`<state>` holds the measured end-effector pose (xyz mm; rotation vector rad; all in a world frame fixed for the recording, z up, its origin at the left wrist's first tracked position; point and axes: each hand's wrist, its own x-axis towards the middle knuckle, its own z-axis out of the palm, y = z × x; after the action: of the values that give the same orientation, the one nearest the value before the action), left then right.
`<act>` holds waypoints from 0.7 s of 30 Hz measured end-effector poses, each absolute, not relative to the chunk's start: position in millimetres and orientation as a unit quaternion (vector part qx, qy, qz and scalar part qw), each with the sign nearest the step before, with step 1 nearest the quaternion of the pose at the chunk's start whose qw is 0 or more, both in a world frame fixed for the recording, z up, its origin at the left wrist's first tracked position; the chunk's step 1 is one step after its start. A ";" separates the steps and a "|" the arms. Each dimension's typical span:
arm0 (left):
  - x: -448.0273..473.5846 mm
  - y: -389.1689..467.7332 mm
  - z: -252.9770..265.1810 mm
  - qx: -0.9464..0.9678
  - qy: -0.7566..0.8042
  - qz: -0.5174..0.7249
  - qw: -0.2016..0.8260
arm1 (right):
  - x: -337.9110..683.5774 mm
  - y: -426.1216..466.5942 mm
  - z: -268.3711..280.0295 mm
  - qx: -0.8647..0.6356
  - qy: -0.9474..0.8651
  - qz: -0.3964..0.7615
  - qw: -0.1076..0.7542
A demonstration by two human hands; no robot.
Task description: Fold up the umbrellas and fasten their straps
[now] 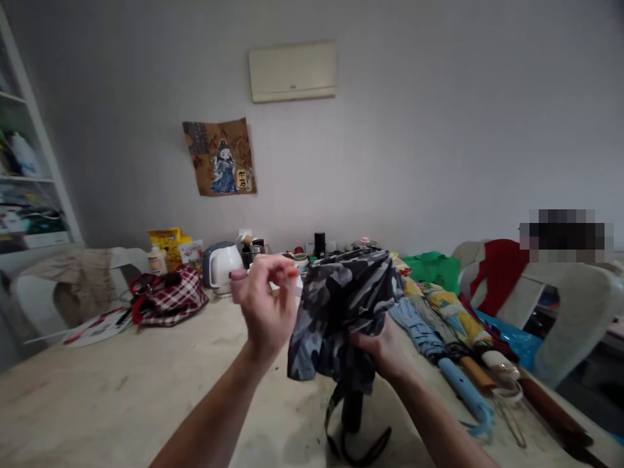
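A folding umbrella [341, 296] in grey and black camouflage cloth stands in front of me, its folds loose and its black handle [351, 413] pointing down. My right hand [385, 348] grips the cloth low on the right side, with some fingers hidden behind it. Beside the umbrella's upper left, my left hand [270, 302] is raised with curved fingers and a gap at the thumb; nothing plainly shows in it. A black wrist strap [370, 452] hangs from the handle in a loop near the tabletop.
Several folded umbrellas lie at the right, one with a light blue handle [463, 387]. A white kettle [227, 266], a checked red bag [178, 296] and a green bag [431, 270] line the far side of the table [146, 390]. Chairs stand at both sides; a person sits at the right.
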<state>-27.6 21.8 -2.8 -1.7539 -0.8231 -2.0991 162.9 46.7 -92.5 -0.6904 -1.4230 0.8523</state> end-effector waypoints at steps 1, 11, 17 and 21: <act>-21.7 5.5 -3.4 -0.659 -0.231 -0.683 0.212 | 162.4 45.8 -89.9 -0.302 -0.625 0.360 0.624; -6.8 61.3 -28.9 -0.729 -0.309 -0.609 0.052 | 152.3 36.2 -92.3 -0.273 -0.661 0.366 0.595; -11.7 10.2 -40.2 -0.534 -0.344 -0.771 0.040 | 155.9 39.9 -92.1 -0.342 -0.613 0.364 0.612; 24.7 -28.4 -76.8 -0.667 -0.333 -0.659 0.101 | 146.1 42.4 -94.6 -0.390 -0.576 0.332 0.637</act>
<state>24.7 -28.4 -76.8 -1.9719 -0.9827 -1.9462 146.1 42.4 -94.6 -0.8904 -1.3145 0.7588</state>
